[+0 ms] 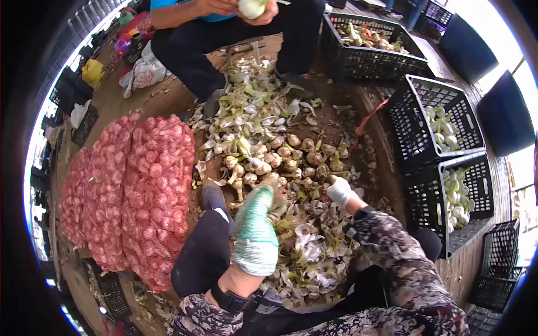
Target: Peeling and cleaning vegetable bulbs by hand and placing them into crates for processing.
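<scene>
A loose heap of soil-stained garlic bulbs [290, 157] lies on the ground before me, stems attached. My left hand [257, 210], in a green and white knit glove, reaches down to the heap's near edge; its fingertips are against the bulbs, and the grip is hidden. To the right, my right hand [341, 192], in a white glove, is at the heap's right edge beside a bulb's stem. Whether its curled fingers hold anything is unclear. Below and between both hands spreads a pile of peeled garlic skins [311, 248].
Full red mesh sacks [157, 189] of bulbs stand at left. Opposite, a seated person's hand [267, 14] holds a pale bulb above more skins [248, 96]. Black plastic crates at right hold pale cleaned bulbs [456, 197]; another crate [374, 63] farther back holds untrimmed ones.
</scene>
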A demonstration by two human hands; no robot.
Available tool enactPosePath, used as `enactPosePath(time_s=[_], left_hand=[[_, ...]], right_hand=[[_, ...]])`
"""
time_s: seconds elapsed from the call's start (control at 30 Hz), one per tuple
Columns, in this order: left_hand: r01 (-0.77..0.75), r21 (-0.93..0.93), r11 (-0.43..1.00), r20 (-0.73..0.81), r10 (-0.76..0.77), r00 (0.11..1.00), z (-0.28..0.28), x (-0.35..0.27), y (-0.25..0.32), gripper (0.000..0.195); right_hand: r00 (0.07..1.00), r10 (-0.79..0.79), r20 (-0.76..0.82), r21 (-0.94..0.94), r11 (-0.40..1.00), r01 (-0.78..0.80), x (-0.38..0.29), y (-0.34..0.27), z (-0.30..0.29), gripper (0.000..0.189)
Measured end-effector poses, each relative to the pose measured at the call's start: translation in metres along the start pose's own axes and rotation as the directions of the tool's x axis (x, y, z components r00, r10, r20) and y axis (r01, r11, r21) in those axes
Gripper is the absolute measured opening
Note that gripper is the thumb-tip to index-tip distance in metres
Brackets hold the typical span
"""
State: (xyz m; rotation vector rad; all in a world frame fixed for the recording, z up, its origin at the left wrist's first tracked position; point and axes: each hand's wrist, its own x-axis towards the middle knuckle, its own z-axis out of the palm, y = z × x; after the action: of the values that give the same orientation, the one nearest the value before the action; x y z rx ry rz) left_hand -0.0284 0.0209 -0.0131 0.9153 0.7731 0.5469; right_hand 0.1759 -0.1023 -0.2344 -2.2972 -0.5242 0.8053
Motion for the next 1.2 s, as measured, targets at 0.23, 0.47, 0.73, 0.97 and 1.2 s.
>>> enactPosePath(time_s=[0.23,0.47,0.73,0.97,1.2], left_hand=[[0.093,0.039,0.995,0.074,-0.096,0.993,0.007,0.0,0.003,0.027],[0.213,0.176,0.961,0.083,-0.23,0.97,0.01,-0.005,0.001,0.033],[0.193,0.21,0.958,0.469,-0.272,0.84,0.036,-0.017,-0.017,0.032],[-0.713,0.523,0.468,0.607,0.382,0.697,0.043,-0.02,-0.029,0.057],[-0.736,0.528,0.424,0.593,0.436,0.677,0.048,-0.019,-0.033,0.051]], right_hand=[[0.97,0.196,-0.145,0.293,0.945,-0.147,0.024,0.007,0.046,0.023],[0.914,-0.348,0.207,0.578,0.798,0.172,-0.104,-0.139,-0.106,0.028],[0.943,-0.331,0.027,0.97,0.235,0.054,-0.173,-0.103,-0.112,0.048],[0.987,-0.155,0.049,0.94,0.342,0.007,-0.184,-0.116,-0.102,0.012],[0.987,-0.159,-0.007,0.848,0.522,0.09,-0.187,-0.134,-0.113,0.024]])
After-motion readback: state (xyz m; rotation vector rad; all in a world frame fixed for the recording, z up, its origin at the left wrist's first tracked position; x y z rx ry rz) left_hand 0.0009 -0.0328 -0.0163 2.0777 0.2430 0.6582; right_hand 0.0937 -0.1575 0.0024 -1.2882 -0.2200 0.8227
